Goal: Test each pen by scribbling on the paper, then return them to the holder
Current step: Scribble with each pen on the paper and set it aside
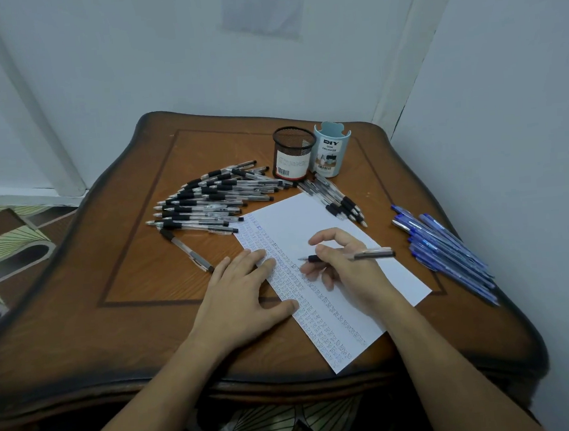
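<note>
Both forearms reach in from the bottom edge over the near rim of the wooden table [119,280]. Fingers and thumb of the right hand [344,265] are closed round a black-grip pen [346,256], pinching it at the dark rubber section. That pen lies nearly level across the hand: its tip points left, over the written rows just beyond the fingers, while its clear barrel and clip stick out to the right past the knuckles. Whether the tip touches the sheet cannot be told.

Flat and spread, the left hand [245,295] grasps nothing; its palm presses on the table and its fingertips rest on the left edge of the paper [310,220]. The paper is a white sheet lying at a slant, its left part filled with rows of small scribbled marks, its right part blank.

Left of the sheet lies a fanned pile of black-grip pens [208,200], clear-barrelled, with one pen apart nearer the left hand. A smaller bunch of the same pens [339,201] lies by the sheet's far corner. Well to the right, near the table's edge, rests a row of blue pens [447,251].

Behind the sheet stand a black mesh holder [293,154] and, touching it on the right, a pale blue desk organizer [332,151]; no pens show above either rim.
</note>
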